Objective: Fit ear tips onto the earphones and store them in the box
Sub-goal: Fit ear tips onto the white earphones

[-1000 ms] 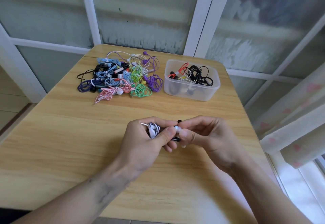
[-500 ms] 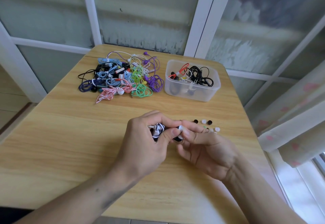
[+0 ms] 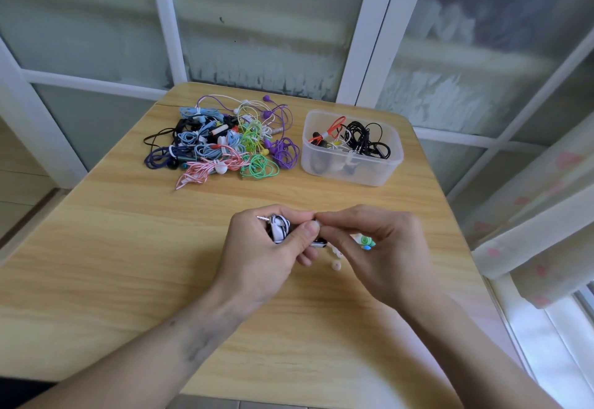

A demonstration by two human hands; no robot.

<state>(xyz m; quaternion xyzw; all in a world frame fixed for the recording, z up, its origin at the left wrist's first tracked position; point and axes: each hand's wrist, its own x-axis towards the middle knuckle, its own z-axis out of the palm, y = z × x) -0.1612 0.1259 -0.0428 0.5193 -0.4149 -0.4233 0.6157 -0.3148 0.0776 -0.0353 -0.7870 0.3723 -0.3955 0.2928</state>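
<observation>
Over the middle of the tabletop [image 3: 106,248], toward its near edge, the left hand [image 3: 257,260] grips a coiled black-and-white earphone [image 3: 279,228], its fingers curled round the bundle and the thumb laid across the front. The metal plug [image 3: 262,217] sticks out to the left above the knuckles. The right hand [image 3: 382,248] meets it from the right, thumb and forefinger pressed together in a pinch at the earbud end [image 3: 316,224] just beside the left thumb tip; what lies between those fingertips is too small to tell, perhaps a pale ear tip. The right hand's other fingers curl loosely beneath.

Under and just behind the right hand, loose tips [image 3: 337,265] lie on the wood: a whitish one near the left hand's lower fingers, and a green one [image 3: 366,241] with a blue one touching it beside the right palm.

Toward the far right corner stands the clear box [image 3: 379,174], holding black coils [image 3: 364,140], a red-orange cable and some pale pieces. Just left of it, near the far edge, lies the pile [image 3: 225,141] of tangled earphones in purple, light blue, green, pink, black and white, apart from the box but close to it.

Beyond the tabletop are white frames with frosted panes [image 3: 257,23], and a pale curtain [image 3: 540,215] with pink marks hangs past the right edge.
</observation>
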